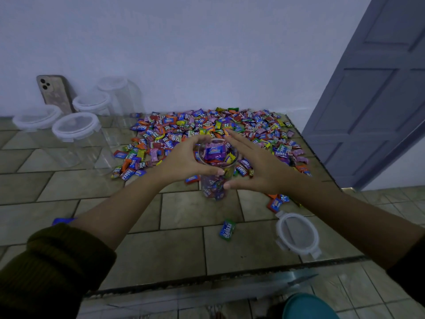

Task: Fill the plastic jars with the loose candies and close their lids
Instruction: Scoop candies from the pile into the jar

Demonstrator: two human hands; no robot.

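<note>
Closest to the lens, a teal rounded object pokes in at the bottom edge; what it is I cannot tell. Beyond it, on the tiled worktop, one open jar stands upright just in front of the candy pile, heaped to its mouth with wrapped sweets. The left hand has its grip curled round the jar's rim, thumb on the near side, most likely to steady it. The right hand lies against the jar's other side with its grip spread, fingers straight and holding nothing, probably hemming in the topmost sweets. One loose lid lies flat near the right forearm, within easy reach; closing looks like the step due next. One stray candy lies alone, nearer the camera than the jar. Four empty jars, lids on, cluster at the far left, clear of the pile and not yet filled. One phone leans on the wall behind them
</note>
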